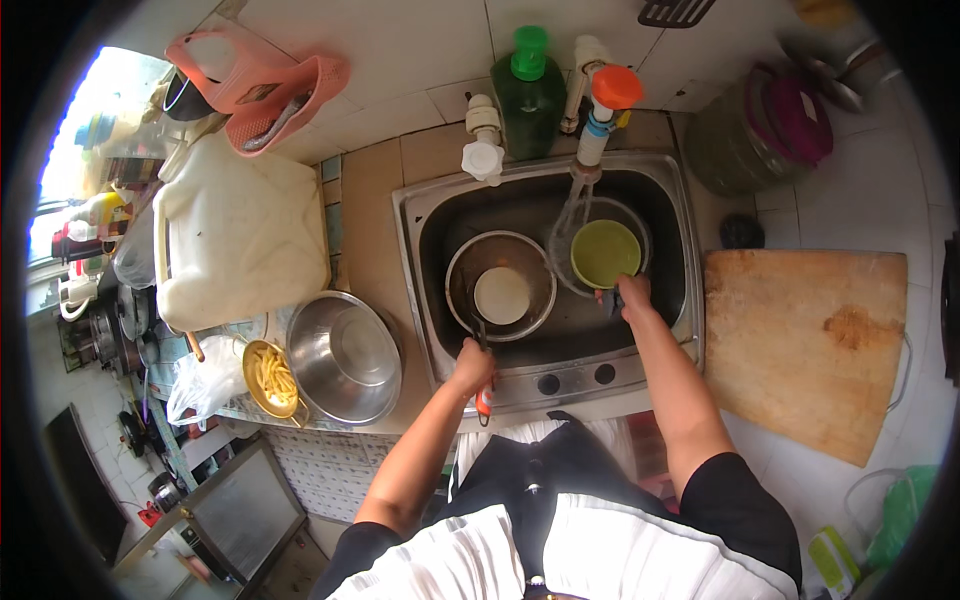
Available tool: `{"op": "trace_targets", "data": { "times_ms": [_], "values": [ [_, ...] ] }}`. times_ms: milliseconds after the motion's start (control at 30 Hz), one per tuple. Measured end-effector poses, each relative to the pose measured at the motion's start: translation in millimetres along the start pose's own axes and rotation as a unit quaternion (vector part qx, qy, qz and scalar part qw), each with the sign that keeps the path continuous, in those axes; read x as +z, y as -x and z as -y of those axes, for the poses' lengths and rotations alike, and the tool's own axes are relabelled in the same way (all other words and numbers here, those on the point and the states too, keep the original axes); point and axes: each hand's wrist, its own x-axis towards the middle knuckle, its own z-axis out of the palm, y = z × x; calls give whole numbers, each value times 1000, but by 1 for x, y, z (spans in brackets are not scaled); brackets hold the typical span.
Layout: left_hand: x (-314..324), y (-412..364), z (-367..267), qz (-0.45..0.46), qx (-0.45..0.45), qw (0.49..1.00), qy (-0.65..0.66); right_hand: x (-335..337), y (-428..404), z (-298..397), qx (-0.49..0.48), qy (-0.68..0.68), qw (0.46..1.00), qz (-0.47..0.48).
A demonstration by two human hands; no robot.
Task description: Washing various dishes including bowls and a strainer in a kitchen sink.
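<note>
My left hand (475, 366) grips a dark handle with an orange end (484, 403), at the sink's near edge. The handle reaches to the rim of a round, brown-sided pan (459, 281) in the sink; whether they are joined is unclear. A pale disc (502, 295) shows at the pan's centre. My right hand (635, 295) holds a round green vessel (606, 253) by its near side. Something dark grey (612, 301), a handle or a cloth, shows at those fingers. Water (577, 199) runs from the tap (591, 150) beside the green vessel, over a larger round rim (559, 251).
Left of the steel sink (411, 225) stand a steel basin (330, 360), a brass-coloured bowl of yellow strips (274, 379) and a white plastic jerrycan (240, 232). A wooden cutting board (795, 337) lies right. Behind stand a green pump bottle (529, 105) and a lidded jar (735, 135).
</note>
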Motion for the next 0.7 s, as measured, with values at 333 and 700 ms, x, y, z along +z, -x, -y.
{"op": "trace_targets", "data": {
  "times_ms": [333,700],
  "values": [
    [-3,11,7,0,12,1000,-5,-12,-22,-7,60,16,997,-41],
    [-1,14,-18,0,66,995,-77,-76,-143,-70,-87,236,963,-96]
  ]
}}
